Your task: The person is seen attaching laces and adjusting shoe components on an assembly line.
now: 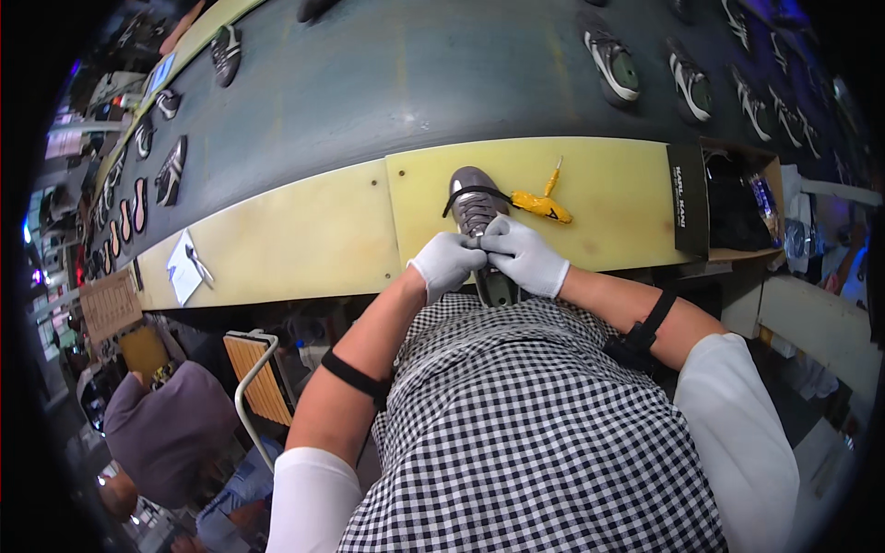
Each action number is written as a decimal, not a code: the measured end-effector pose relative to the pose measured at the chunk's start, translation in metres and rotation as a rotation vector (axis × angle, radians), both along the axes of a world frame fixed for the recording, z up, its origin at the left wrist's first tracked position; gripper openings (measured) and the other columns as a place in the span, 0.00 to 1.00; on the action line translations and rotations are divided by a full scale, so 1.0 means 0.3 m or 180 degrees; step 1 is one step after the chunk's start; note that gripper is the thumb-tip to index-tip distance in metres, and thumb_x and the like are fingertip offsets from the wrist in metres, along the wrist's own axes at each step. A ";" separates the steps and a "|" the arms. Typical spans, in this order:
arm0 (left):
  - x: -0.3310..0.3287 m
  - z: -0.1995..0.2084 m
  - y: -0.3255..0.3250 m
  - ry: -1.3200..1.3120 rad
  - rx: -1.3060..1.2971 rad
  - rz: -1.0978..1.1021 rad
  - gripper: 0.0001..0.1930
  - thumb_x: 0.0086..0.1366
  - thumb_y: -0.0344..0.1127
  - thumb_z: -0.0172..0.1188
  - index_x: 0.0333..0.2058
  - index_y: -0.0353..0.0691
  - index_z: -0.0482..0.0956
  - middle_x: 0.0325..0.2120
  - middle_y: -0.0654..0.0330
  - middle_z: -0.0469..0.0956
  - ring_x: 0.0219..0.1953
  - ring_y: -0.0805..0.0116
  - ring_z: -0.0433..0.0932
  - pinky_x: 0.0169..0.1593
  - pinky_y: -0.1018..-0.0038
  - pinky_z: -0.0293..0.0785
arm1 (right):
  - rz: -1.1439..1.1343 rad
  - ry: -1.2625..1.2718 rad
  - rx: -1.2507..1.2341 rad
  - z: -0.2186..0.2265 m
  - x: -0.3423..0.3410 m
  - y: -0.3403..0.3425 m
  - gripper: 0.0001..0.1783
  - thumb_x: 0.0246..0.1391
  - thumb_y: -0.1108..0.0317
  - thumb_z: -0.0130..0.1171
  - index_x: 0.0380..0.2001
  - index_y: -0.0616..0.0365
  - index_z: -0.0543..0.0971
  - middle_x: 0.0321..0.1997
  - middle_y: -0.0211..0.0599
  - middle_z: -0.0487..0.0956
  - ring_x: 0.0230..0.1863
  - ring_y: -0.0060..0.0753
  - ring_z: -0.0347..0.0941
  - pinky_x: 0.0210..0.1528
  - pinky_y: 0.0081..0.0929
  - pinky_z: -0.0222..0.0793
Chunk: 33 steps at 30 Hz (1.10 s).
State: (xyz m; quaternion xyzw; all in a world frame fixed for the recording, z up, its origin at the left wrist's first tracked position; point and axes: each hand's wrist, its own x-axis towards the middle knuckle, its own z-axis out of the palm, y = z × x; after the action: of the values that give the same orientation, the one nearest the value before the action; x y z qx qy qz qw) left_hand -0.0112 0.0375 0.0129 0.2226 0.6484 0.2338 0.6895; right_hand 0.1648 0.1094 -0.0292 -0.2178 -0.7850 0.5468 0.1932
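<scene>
A grey sneaker (477,208) lies at the front edge of the yellow table, its toe pointing away from me and its heel close to my apron. Both my hands wear white gloves and meet over the top of its lacing. My left hand (447,264) pinches the shoelace from the left. From the right, my right hand (529,259) is closed on the shoelace too. The fingertips hide the lace ends and much of the ankle opening. Over the sneaker's front runs a black band, which reaches a yellow-wrapped tool (542,205) with a thin tip.
Beyond the yellow table (304,226) runs a dark belt (442,78) carrying several shoes at left and right. An open box (744,198) with black contents stands on the right. White paper (187,267) with a pen lies at left. A person in purple (171,433) is at lower left.
</scene>
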 end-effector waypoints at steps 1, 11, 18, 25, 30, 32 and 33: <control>-0.013 0.001 0.008 -0.0068 -0.0209 -0.0218 0.09 0.59 0.33 0.60 0.33 0.33 0.83 0.15 0.68 0.68 0.15 0.79 0.63 0.19 0.79 0.55 | 0.0014 -0.0042 -0.0131 0.012 -0.002 0.002 0.07 0.51 0.77 0.57 0.33 0.61 0.82 0.35 0.41 0.74 0.40 0.41 0.73 0.44 0.35 0.71; -0.059 -0.048 -0.087 0.3585 0.1630 -0.3240 0.13 0.58 0.39 0.59 0.35 0.35 0.82 0.34 0.46 0.81 0.39 0.46 0.81 0.44 0.60 0.77 | 0.0905 -0.1943 0.1035 0.101 0.085 0.079 0.10 0.52 0.67 0.55 0.33 0.60 0.82 0.37 0.46 0.80 0.38 0.47 0.79 0.44 0.38 0.75; -0.007 -0.212 -0.274 0.0286 0.0668 -0.0105 0.31 0.62 0.32 0.62 0.60 0.22 0.62 0.48 0.42 0.79 0.51 0.56 0.80 0.56 0.68 0.76 | -0.0215 -0.2077 -0.1868 0.048 0.157 -0.162 0.58 0.44 0.53 0.72 0.70 0.69 0.51 0.63 0.64 0.66 0.60 0.54 0.72 0.63 0.39 0.68; -0.045 -0.161 -0.243 -0.0867 0.0548 0.0252 0.24 0.64 0.28 0.55 0.57 0.22 0.66 0.45 0.47 0.81 0.43 0.65 0.81 0.50 0.72 0.79 | -0.0494 -0.1725 -0.1050 0.044 0.109 -0.211 0.43 0.45 0.58 0.66 0.62 0.66 0.64 0.57 0.58 0.71 0.59 0.56 0.69 0.65 0.40 0.62; -0.108 -0.137 -0.249 -0.0519 0.0547 0.0202 0.20 0.65 0.32 0.56 0.51 0.23 0.72 0.39 0.51 0.81 0.38 0.69 0.80 0.45 0.74 0.78 | -0.0834 -0.0946 -0.3653 0.287 0.256 -0.123 0.35 0.48 0.71 0.54 0.62 0.66 0.66 0.60 0.40 0.73 0.59 0.30 0.70 0.64 0.28 0.63; -0.140 -0.109 -0.254 -0.0122 0.0504 0.0573 0.19 0.64 0.33 0.57 0.49 0.24 0.74 0.37 0.53 0.81 0.36 0.71 0.80 0.41 0.76 0.77 | -0.1075 -0.0660 -0.4281 0.347 0.296 -0.121 0.34 0.49 0.73 0.51 0.63 0.66 0.65 0.61 0.39 0.73 0.60 0.29 0.70 0.65 0.28 0.63; -0.155 -0.090 -0.273 -0.0082 0.0470 0.0877 0.18 0.64 0.33 0.58 0.48 0.25 0.74 0.36 0.53 0.81 0.35 0.71 0.79 0.40 0.76 0.76 | -0.1078 -0.0603 -0.4296 0.377 0.306 -0.122 0.34 0.49 0.73 0.52 0.63 0.66 0.66 0.60 0.39 0.73 0.60 0.30 0.70 0.65 0.29 0.64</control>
State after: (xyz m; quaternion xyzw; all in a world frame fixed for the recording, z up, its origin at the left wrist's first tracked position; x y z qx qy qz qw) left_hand -0.0579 -0.0444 -0.0140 0.1786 0.6449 0.3761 0.6409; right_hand 0.2566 0.0726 0.0838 -0.4562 -0.2428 0.8556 0.0291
